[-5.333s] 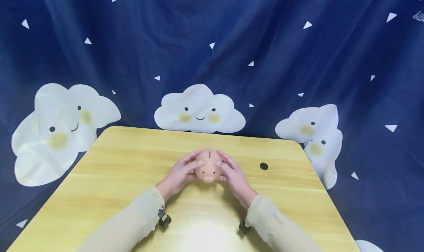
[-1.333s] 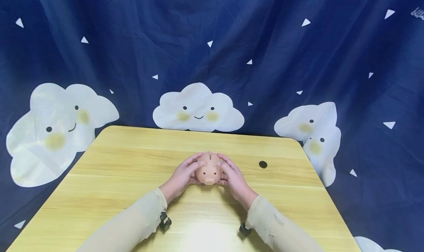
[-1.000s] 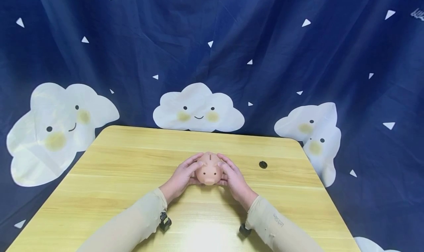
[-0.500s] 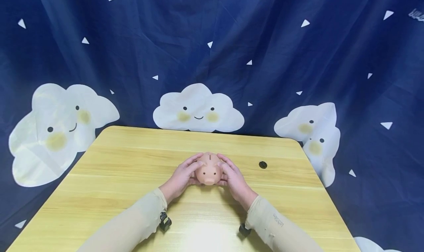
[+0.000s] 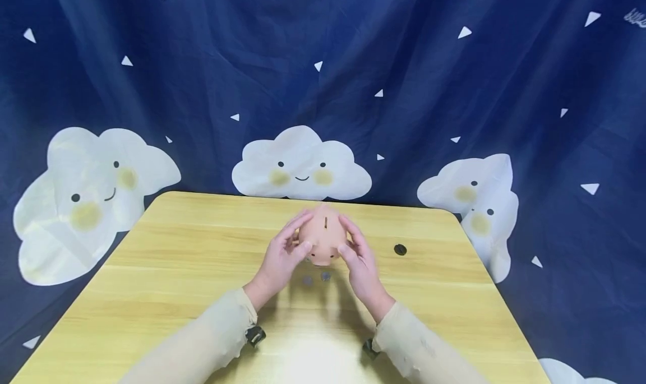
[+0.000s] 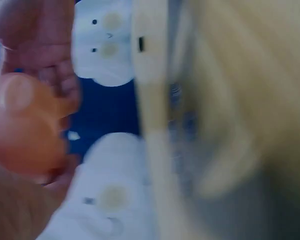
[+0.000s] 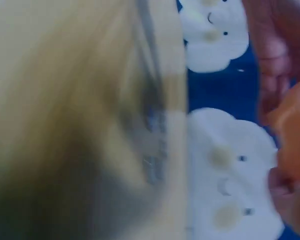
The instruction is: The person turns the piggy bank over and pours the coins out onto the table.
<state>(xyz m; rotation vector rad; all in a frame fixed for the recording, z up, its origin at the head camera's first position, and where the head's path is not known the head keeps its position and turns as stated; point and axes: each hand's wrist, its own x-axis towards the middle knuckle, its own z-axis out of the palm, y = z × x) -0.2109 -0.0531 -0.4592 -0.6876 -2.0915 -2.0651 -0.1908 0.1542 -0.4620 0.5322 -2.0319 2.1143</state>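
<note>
A pink piggy bank (image 5: 323, 238) is held up off the table between both hands, its slot on top and its snout tipped down towards me. My left hand (image 5: 281, 255) grips its left side, thumb near the face. On the opposite side my right hand (image 5: 362, 260) grips it the same way. Below the piggy bank, small silvery coins lie or fall on the table; one coin (image 5: 325, 276) shows clearly in the head view. Both wrist views are blurred, with several bluish coins (image 6: 190, 125) under the piggy bank. Its underside is hidden from the head view.
A round black plug (image 5: 400, 249) lies on the wooden table (image 5: 202, 249), right of the hands. Behind the table hangs a dark blue curtain (image 5: 212, 64) with white clouds and triangles. Black cameras are strapped at both wrists.
The piggy bank has been raised by both hands, away from me, and its face has tipped downward. Coins now appear beneath it where none showed before. The black plug has stayed put.
</note>
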